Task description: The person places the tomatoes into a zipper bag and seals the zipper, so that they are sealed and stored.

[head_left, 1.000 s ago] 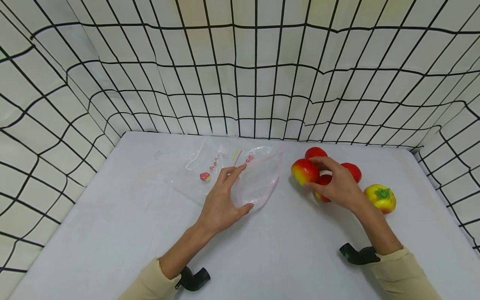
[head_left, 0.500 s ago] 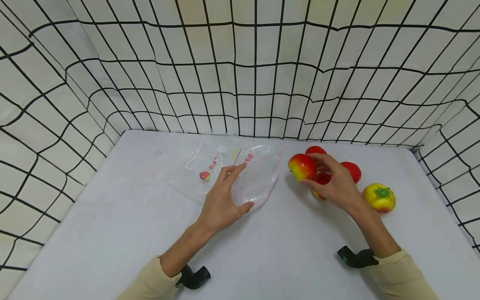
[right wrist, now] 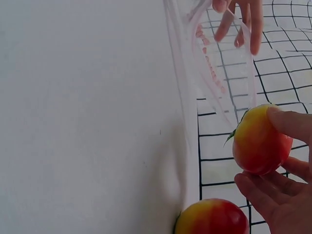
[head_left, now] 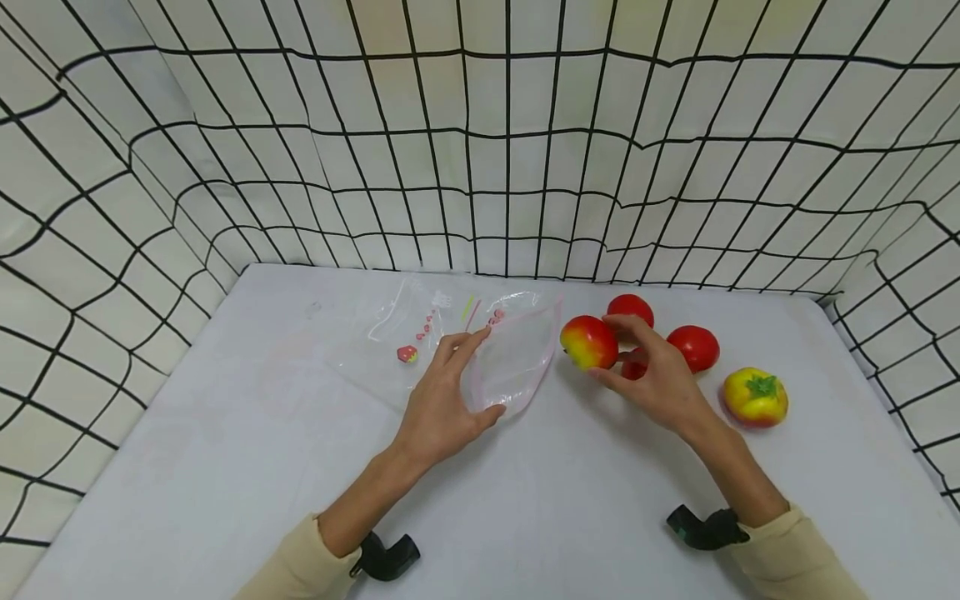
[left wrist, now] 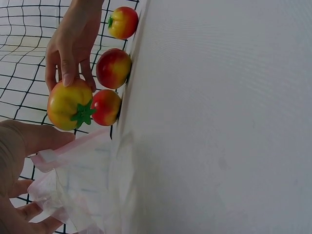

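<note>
My right hand (head_left: 663, 383) grips a red-and-yellow tomato (head_left: 588, 342) between thumb and fingers, just right of the bag's mouth. A green star-shaped calyx shows on this tomato (left wrist: 69, 105) in the left wrist view. The clear plastic bag (head_left: 517, 358), with pink edging and small red prints, spreads across the middle of the table. At its mouth, my left hand (head_left: 442, 408) has thumb and fingers spread wide apart, touching the rim. The bag's mouth (right wrist: 251, 73) stands raised between them in the right wrist view. Behind the right hand a red tomato (head_left: 633, 365) is partly hidden.
More tomatoes lie on the right: a red one (head_left: 630, 310) at the back, another red one (head_left: 693, 348) beyond my knuckles, and a yellow one (head_left: 754, 397) with its green top up. A black grid net (head_left: 510, 167) rises behind the white table (head_left: 225, 433) and along both sides.
My right hand has carried the tomato left, away from the other tomatoes and up to the bag's mouth. The left hand and bag stay almost in place.
</note>
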The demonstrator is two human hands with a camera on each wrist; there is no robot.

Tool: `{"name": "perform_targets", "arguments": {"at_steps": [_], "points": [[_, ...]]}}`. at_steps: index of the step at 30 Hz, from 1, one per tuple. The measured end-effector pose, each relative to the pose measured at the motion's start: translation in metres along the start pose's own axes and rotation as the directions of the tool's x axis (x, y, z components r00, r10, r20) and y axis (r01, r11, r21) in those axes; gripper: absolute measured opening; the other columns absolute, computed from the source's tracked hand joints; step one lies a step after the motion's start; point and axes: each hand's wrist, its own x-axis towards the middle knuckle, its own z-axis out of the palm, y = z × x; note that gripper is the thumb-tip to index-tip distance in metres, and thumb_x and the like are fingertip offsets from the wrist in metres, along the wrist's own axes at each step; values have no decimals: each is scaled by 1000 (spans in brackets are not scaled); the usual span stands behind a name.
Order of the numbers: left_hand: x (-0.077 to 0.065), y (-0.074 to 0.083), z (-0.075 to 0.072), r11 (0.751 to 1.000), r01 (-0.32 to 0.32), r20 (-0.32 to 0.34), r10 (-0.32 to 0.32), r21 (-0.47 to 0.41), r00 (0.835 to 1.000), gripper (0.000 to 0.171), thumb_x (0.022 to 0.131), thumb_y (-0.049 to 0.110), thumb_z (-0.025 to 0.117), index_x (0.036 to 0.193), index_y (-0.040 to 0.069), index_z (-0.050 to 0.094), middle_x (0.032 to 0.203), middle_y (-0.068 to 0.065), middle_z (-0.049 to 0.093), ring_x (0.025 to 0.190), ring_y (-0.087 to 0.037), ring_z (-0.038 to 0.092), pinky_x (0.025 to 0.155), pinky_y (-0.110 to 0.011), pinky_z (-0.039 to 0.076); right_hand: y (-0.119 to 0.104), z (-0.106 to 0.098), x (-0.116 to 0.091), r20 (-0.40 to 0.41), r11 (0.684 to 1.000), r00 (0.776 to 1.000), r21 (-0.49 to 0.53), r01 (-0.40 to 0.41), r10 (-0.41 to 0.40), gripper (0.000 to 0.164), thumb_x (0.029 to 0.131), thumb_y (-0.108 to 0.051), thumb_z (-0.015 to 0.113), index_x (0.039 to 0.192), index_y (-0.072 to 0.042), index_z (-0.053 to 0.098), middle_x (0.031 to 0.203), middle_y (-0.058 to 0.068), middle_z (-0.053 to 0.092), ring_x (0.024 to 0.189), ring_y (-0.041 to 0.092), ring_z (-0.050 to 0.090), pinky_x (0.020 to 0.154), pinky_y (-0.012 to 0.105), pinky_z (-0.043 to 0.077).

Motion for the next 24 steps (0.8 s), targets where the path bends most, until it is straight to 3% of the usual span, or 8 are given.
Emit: {"name": "perform_targets", "arguments": {"at_steps": [8,24], "points": [[0,0,1,1000,0,0,0,14,1000,97,71,14,95,155,21,48,144,-1,51,128,-24,61,95,-42,63,-6,10,-2,22,999,1000,50,11,-12,74,84,-14,87,149,-13,51,144,14,63,123,32,66,96,55,61],[-1,1,3,999,-30,-16,30,17,999,98,71,16,96,156,21,48,145,-2,52,125,-24,62,93,-41,64,-10,25,-3,38,995,999,101,22,-26,68,81,-16,89,141,-17,58,142,10,62,124,32,67,97,52,62]]}}
